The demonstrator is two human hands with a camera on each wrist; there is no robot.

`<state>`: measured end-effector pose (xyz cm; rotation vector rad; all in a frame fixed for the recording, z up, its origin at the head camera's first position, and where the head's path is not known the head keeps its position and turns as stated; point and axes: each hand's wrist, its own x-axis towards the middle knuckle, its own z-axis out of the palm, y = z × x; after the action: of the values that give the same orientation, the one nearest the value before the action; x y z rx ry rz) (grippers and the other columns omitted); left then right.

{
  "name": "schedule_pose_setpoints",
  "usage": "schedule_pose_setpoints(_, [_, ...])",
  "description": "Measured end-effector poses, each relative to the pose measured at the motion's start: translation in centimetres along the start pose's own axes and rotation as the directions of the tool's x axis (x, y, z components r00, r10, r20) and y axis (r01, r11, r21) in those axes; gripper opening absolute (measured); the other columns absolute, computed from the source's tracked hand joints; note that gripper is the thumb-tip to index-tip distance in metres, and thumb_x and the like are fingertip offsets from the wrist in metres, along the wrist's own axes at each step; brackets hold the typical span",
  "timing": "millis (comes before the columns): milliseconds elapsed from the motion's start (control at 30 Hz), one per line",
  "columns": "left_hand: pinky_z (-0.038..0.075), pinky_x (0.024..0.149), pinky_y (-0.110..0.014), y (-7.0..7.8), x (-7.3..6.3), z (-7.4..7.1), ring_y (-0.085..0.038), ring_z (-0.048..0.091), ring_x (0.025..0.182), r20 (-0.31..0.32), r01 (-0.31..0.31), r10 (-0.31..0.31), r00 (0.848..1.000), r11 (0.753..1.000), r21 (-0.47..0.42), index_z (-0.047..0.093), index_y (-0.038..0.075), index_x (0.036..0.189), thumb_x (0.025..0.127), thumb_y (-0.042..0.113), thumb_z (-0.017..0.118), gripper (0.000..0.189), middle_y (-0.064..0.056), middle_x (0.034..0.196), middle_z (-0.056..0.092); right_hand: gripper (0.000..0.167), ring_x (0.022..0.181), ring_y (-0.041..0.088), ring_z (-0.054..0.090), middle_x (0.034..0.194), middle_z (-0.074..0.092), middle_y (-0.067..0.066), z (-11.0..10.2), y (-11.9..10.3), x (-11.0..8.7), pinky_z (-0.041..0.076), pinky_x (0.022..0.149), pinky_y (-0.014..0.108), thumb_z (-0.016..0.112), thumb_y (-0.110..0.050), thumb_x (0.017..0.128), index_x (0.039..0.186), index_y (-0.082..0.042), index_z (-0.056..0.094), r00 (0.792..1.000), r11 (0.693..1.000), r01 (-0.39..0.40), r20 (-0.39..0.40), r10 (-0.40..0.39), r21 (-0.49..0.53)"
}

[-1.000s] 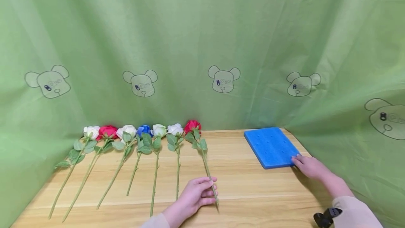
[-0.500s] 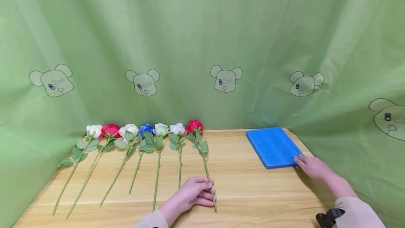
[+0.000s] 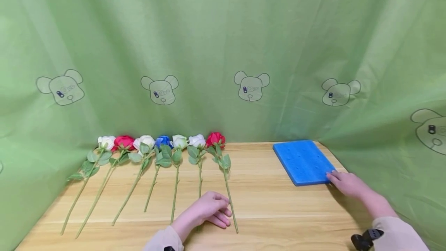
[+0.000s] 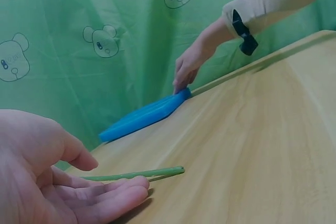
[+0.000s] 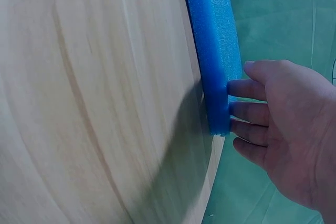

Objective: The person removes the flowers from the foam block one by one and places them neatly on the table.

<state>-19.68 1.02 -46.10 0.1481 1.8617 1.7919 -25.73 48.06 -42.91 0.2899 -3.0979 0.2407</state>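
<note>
Just left of a red rose's stem is my left hand (image 3: 208, 209), its fingers loosely bent and the thumb apart from them. That red rose (image 3: 215, 140) lies at the right end of a row of roses. In the left wrist view the cut end of its green stem (image 4: 163, 172) shows just beyond my fingers (image 4: 113, 200). My right hand (image 3: 350, 184) rests at the near right corner of a flat blue foam board (image 3: 303, 162). The right wrist view shows its fairly straight fingers (image 5: 251, 113) touching the foam's edge, with the thumb by the top.
Left of the red rose lie a white rose (image 3: 197, 141), a pale green rose (image 3: 179, 141), a blue rose (image 3: 163, 141) and several more, stems towards me. A green curtain (image 3: 209, 42) encloses the wooden table (image 3: 265, 208) at the back and sides. Small holes dot the foam.
My left hand has let go of the red rose's stem and drawn a little left; the rose stays on the table. The right hand keeps its place at the foam board.
</note>
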Motion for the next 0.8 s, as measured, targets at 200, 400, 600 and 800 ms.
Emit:
schedule_pose_setpoints(200, [0.062, 0.06, -0.035, 0.2, -0.3, -0.6, -0.017, 0.069, 0.06, -0.014, -0.005, 0.005, 1.0, 1.0, 0.013, 0.054, -0.011, 0.125, 0.094, 0.009, 0.052, 0.037, -0.02, 0.087, 0.07, 0.04, 0.106, 0.058, 0.055, 0.116, 0.059, 0.04, -0.2, 0.3, 0.5, 0.048, 0.088, 0.065, 0.048, -0.021, 0.102, 0.12, 0.012, 0.06, 0.999, 0.999, 0.042, -0.016, -0.043, -0.023])
schedule_pose_setpoints(400, [0.063, 0.062, -0.036, 0.9, -1.3, -1.8, -0.017, 0.068, 0.062, -0.007, -0.031, 0.031, 0.999, 0.999, 0.039, 0.05, -0.01, 0.13, 0.095, 0.012, 0.054, 0.042, -0.022, 0.096, 0.069, 0.036, 0.104, 0.057, 0.057, 0.11, 0.063, 0.037, -0.8, 0.8, 1.0, 0.048, 0.088, 0.065, 0.052, -0.019, 0.1, 0.114, 0.013, 0.063, 0.998, 0.998, 0.052, 0.033, -0.051, -0.032])
schedule_pose_setpoints(600, [0.062, 0.066, -0.032, 2.5, -2.0, -4.1, -0.016, 0.068, 0.07, 0.017, -0.07, 0.069, 0.997, 0.996, 0.054, 0.044, -0.008, 0.137, 0.095, 0.015, 0.055, 0.049, -0.027, 0.111, 0.065, 0.035, 0.099, 0.056, 0.058, 0.105, 0.065, 0.036, -1.7, 1.2, 1.6, 0.05, 0.084, 0.064, 0.054, -0.017, 0.097, 0.108, 0.015, 0.064, 0.996, 0.996, 0.059, 0.071, -0.055, -0.06])
schedule_pose_setpoints(800, [0.062, 0.075, -0.037, 4.5, -2.9, -6.6, -0.023, 0.07, 0.086, -0.015, -0.13, 0.133, 0.991, 0.981, 0.145, 0.044, -0.004, 0.14, 0.096, 0.02, 0.056, 0.051, -0.026, 0.117, 0.064, 0.035, 0.104, 0.058, 0.056, 0.109, 0.064, 0.037, -2.6, 1.0, 1.9, 0.048, 0.086, 0.065, 0.054, -0.017, 0.097, 0.112, 0.013, 0.063, 0.997, 0.996, 0.051, 0.061, -0.047, -0.067])
